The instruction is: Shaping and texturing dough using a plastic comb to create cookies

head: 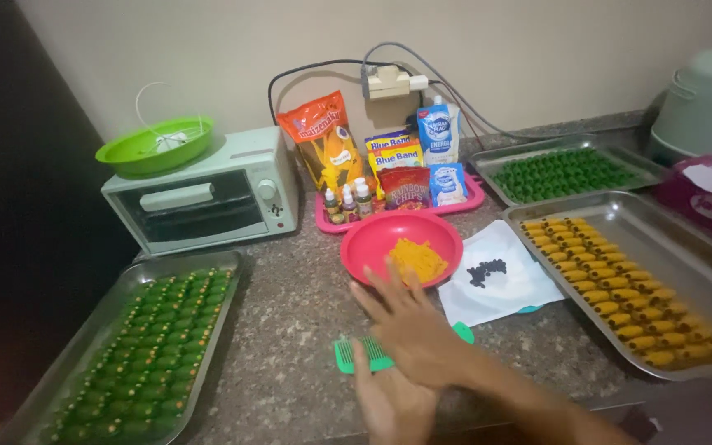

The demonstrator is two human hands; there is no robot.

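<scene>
We press our two hands flat together, the right hand [409,321] on top of the left hand [393,404], fingers spread and holding nothing. They hover over the speckled stone surface [290,330], just beside the small green plastic comb [360,354]. The round red plastic bowl [372,239] with yellow dough sits right behind them.

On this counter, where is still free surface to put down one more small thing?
Bare counter lies between the left tray of green pieces, the toaster oven and the red bowl, above the green comb. The right side is crowded: white paper and tray of yellow pieces. The hands fill the front middle.
</scene>
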